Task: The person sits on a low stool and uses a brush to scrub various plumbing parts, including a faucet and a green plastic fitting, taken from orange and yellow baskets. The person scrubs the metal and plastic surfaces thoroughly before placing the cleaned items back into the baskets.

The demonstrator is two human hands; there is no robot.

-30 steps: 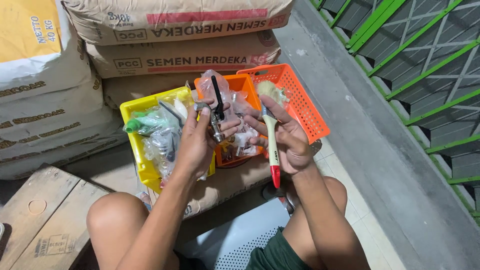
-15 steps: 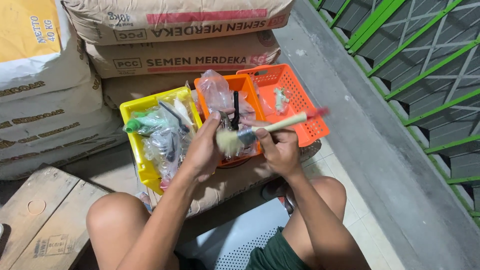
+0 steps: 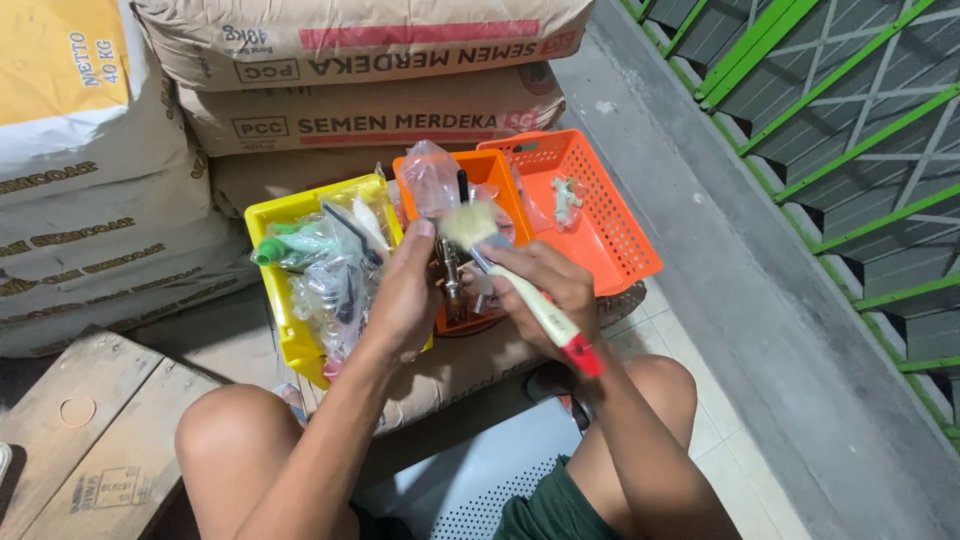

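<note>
Knees frame the near edge, the person sitting low with both arms reaching out over the trays. Right hand (image 3: 555, 290) is closed round the pale handle of a brush (image 3: 520, 285), red tip pointing back toward the right knee and bristles aimed far-left, so the soft end meets what the other hand offers. Left hand (image 3: 405, 295) is curled, fingers wrapped about a metal fitting (image 3: 450, 275) held upright just under the bristles; the brush touches or nearly touches it, which I cannot settle. Both are held above the middle orange tray (image 3: 497, 170), so anything that drops lands in it. Left of it sits a yellow tray (image 3: 270, 215) stuffed with bagged parts; right of it an orange basket (image 3: 610, 215) holds one small bagged piece. All three rest on a sack serving as a bench. Farther back, cement sacks (image 3: 370, 115) are stacked; a green gate (image 3: 830, 130) runs along the right.
</note>
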